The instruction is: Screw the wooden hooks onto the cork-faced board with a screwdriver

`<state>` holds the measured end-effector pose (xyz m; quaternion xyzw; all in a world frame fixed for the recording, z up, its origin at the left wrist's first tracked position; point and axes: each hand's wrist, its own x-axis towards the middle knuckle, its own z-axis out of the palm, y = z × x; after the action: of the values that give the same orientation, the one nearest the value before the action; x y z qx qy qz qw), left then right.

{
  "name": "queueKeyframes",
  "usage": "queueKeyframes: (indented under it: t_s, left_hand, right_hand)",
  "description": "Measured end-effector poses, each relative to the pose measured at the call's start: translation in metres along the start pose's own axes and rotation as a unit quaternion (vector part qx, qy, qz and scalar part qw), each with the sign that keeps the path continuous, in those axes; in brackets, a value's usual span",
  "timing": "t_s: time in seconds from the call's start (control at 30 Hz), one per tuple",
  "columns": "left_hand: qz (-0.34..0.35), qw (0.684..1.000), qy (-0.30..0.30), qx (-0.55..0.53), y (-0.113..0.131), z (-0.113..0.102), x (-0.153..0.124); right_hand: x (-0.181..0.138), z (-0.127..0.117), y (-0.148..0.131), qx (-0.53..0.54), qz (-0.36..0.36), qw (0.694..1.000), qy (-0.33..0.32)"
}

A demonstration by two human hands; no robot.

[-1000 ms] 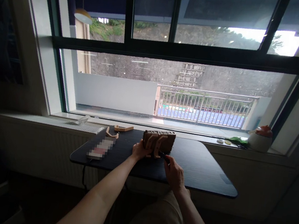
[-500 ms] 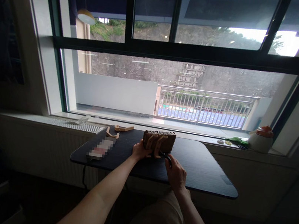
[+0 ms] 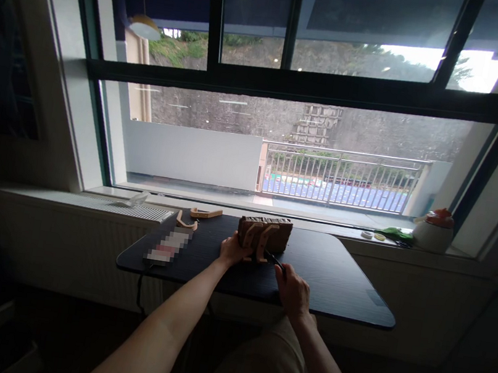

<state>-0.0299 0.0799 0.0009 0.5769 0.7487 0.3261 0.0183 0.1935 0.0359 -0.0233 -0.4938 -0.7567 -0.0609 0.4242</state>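
On the dark surface point(image 3: 333, 277): the brown box point(image 3: 281, 239) stands upright near the far edge, ahead of you, one long face turned toward you.
Wooden brackets: the left bracket point(image 3: 250, 234) and the right bracket point(image 3: 263, 243), both pale and bent, stand side by side against that face.
Left hand point(image 3: 232, 250): you hold the box by its lower left corner, beside the left bracket; some of your fingers are hidden.
Right hand point(image 3: 293, 291): your fingers curl around a dark tool point(image 3: 276, 261).
Tool tip: it points at the foot of the right bracket; you cannot tell whether they touch.
Loose wood: a long piece point(image 3: 206, 214) and a bent piece point(image 3: 186, 223) lie at your far left.
Blurred item point(image 3: 169, 246): it lies nearer you, left of your left hand.
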Motion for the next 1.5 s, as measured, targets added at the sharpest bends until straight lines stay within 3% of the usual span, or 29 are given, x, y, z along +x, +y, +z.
queueKeyframes:
  t_s: [0.37, 0.57, 0.87, 1.27, 1.5]
  left_hand:
    - [-0.003, 1.000, 0.001, 0.002, 0.000, 0.001, 0.001]
    - [-0.002, 1.000, 0.000, -0.010, 0.001, 0.000, 0.001]
    - [-0.028, 0.999, -0.008, -0.023, 0.002, -0.003, 0.004]
    - [-0.032, 0.999, -0.015, -0.030, 0.004, -0.006, 0.003]
    - [-0.027, 0.999, -0.007, -0.021, 0.001, -0.003, 0.005]
  right_hand:
    - [0.001, 0.000, -0.003, 0.010, -0.012, 1.000, -0.002]
    - [0.001, 0.000, -0.004, -0.007, 0.000, 0.999, -0.035]
    - [0.026, -0.006, 0.002, -0.059, 0.034, 0.992, -0.105]
    - [0.020, -0.003, -0.005, -0.064, -0.028, 0.994, -0.079]
    - [0.025, 0.002, -0.002, -0.075, 0.030, 0.994, -0.079]
